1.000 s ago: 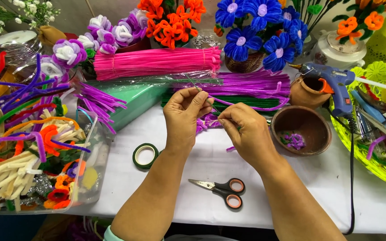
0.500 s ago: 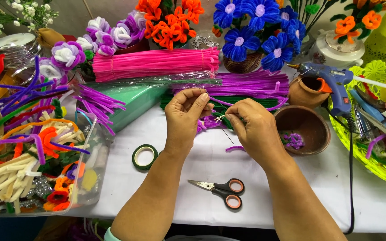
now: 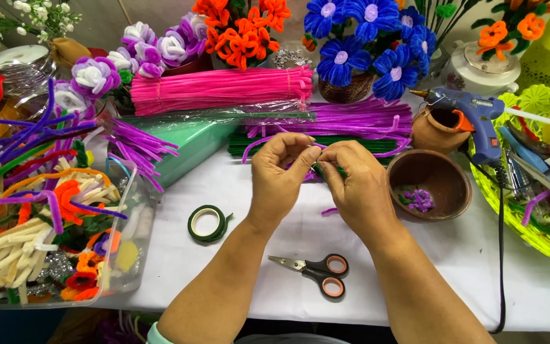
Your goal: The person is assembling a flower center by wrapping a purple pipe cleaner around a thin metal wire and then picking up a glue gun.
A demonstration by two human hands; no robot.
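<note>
- Looking down from the head view, two hands meet over the middle of the white-covered bench [image 3: 453, 267]: the left hand [image 3: 281, 175] and the right hand [image 3: 354, 181], fingertips touching or nearly so.
- Both hands are curled nearly closed, thumbs and forefingers pinched on one thin purple pipe cleaner [image 3: 316, 148]; its ends curl out to the left and right of the fingers, above the bench and just in front of the far bundles.
- One short purple scrap [image 3: 330, 211] lies on the cloth under the right hand.
- One roll of green tape [image 3: 207, 223] lies flat near the left forearm; one pair of scissors [image 3: 316, 271] with black and orange handles lies closed near the front edge, between the forearms.
- Three bundles of pipe cleaners lie along the far side: one pink bundle [image 3: 221, 89], one purple bundle [image 3: 351, 118], one dark green bundle [image 3: 364, 145] beneath the purple.
- Two brown clay pots stand at the right: one wide bowl [image 3: 429, 185] holding purple bits, one small pot [image 3: 434, 130] behind it.
- One blue glue gun [image 3: 475, 114] rests against the small pot, its black cord running to the front edge.
- One clear tub [image 3: 132, 255] at the left edge holds mixed pipe cleaners, too many to count.
- Finished flowers stand along the far edge: purple-white, orange and blue clusters.
</note>
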